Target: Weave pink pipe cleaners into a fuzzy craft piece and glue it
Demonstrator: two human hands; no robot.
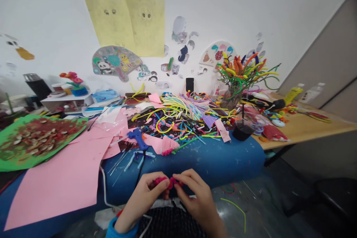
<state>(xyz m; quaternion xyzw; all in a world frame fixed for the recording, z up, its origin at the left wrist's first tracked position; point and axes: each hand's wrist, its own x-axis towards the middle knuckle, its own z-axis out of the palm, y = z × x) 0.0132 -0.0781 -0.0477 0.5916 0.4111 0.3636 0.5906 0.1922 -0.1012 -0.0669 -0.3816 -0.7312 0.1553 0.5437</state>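
Note:
Just in front of the table's edge, both hands meet over my lap. My left hand is closed on a deep pink pipe cleaner that looks curled or bent. My right hand pinches the same pipe cleaner at its other side, thumb against fingertips. Part of the pink piece is hidden behind the fingers. Beyond the hands, a blue glue gun lies on the table, close to a pink paper cone with a fuzzy pink rim. Thin metal wires and short light-blue pipe cleaner bits lie nearer.
A heap of coloured pipe cleaners covers the table's middle. Pink paper and a green sheet with brown bits lie left. On the right stand a cup of dark drink and a vase of pipe-cleaner flowers. A white cable hangs over the edge.

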